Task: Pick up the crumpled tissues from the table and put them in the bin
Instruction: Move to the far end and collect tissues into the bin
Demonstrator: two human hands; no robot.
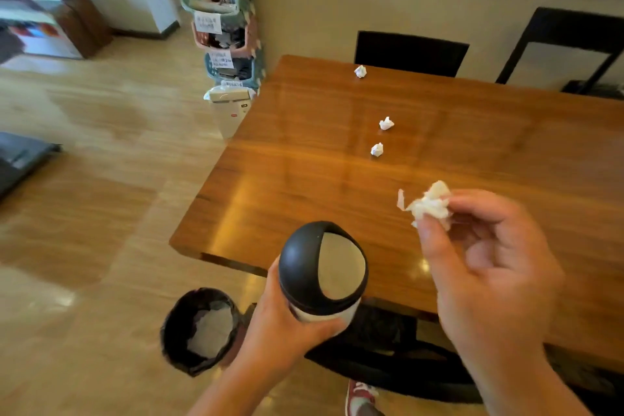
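My left hand grips a small tabletop bin with a black domed swing lid and a white body, held up near the table's front edge. A crumpled white tissue is pinched in the fingertips of my right hand, just right of and above the bin. Three more crumpled tissues lie in a row on the wooden table: the nearest tissue, the middle tissue and the far tissue.
A floor bin with a black liner stands on the wooden floor below the table's near corner. Two dark chairs sit at the far side. Stacked storage baskets and a white pedal bin stand by the table's left end.
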